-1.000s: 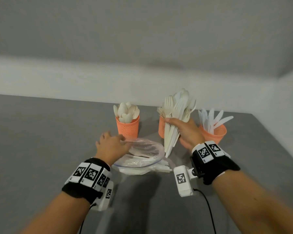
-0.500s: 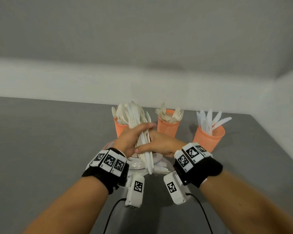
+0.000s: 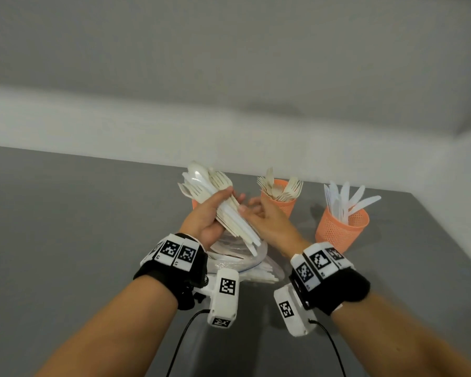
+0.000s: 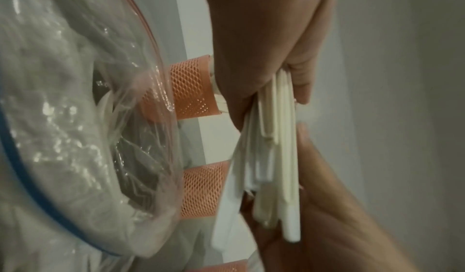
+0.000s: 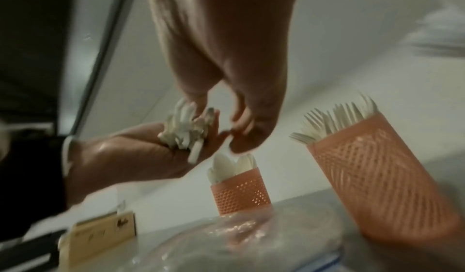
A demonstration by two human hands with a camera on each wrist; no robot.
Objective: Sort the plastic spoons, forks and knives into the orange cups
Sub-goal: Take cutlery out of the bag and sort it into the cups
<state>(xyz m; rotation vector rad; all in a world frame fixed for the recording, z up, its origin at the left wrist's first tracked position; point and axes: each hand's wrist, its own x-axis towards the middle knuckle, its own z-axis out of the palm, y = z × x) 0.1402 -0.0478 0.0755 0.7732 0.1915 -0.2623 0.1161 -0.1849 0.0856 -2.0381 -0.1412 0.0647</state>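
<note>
Now your left hand [image 3: 206,213] grips the mixed cutlery bundle [image 3: 223,208] above the plastic bag [image 3: 245,257], in front of the spoon cup [image 5: 240,191]; your right hand [image 3: 267,221], fingers loosely spread, touches the handles.

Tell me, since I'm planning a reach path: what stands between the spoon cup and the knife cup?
The fork cup stands between the spoon cup and the knife cup; the head view shows it.

Head cam looks down-fwd from above; wrist cams close-up (both share the orange cups [image 5: 240,191]).
</note>
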